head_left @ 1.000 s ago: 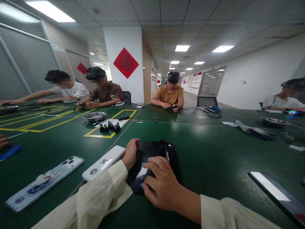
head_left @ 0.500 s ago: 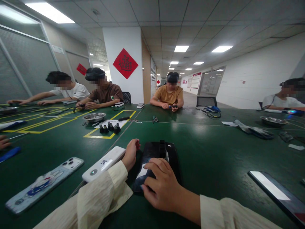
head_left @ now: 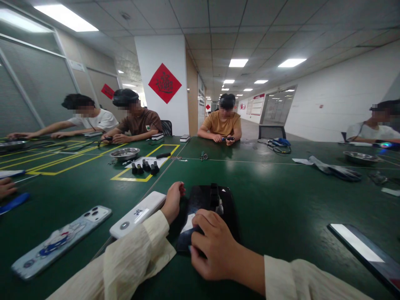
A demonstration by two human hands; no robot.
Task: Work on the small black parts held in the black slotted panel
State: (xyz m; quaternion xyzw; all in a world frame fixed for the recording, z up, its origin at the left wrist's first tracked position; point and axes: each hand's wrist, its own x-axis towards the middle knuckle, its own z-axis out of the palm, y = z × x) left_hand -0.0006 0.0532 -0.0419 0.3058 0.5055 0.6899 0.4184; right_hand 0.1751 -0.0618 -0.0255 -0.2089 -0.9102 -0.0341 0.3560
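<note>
A dark tablet-like slab (head_left: 229, 212) lies on the green table in front of me, with a black strap-like piece (head_left: 214, 195) and a small pale bit on top. My right hand (head_left: 212, 246) rests over its near left part, fingers bent and thumb apart from them; no held object shows. Under those fingers is a white patch (head_left: 188, 223) on the slab. My left hand (head_left: 173, 201) lies on its side between the slab and a white device marked 26 (head_left: 137, 214). Its fingers curl inward, partly hidden, and nothing sticks out of them.
A phone in a cartoon case (head_left: 62, 241) lies at left, another dark phone (head_left: 365, 254) at right. Beyond are black cone-shaped parts (head_left: 145, 166), a metal bowl (head_left: 125, 153) and a glove-like item (head_left: 334, 170). Several people sit around the table (head_left: 281, 200).
My right hand has shifted slightly right, and its fingers are drawn in closer together. The left hand stays in place. The whole view has moved a little.
</note>
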